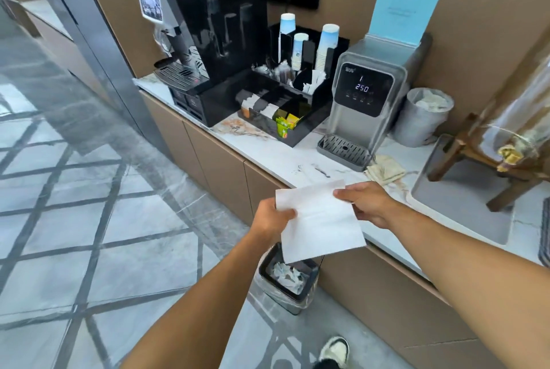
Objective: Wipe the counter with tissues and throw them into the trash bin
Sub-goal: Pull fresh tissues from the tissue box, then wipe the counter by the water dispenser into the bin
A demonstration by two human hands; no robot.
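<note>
A flat white tissue [320,219] is stretched between both my hands in front of the counter's front edge. My left hand [272,216] pinches its left side and my right hand [367,203] pinches its upper right corner. The white marble counter [276,157] carries brownish stains near the black organiser and dark marks just beyond the tissue. Below the tissue, a small dark-rimmed trash bin [290,277] stands on the floor against the cabinet, with crumpled tissues inside.
A black coffee machine [208,29], a black organiser [273,100] with paper cups and sachets, a grey water dispenser [364,100], a small lined bucket [422,115], a beige cloth [385,169] and a grey tray [464,190] with a wooden stand fill the counter.
</note>
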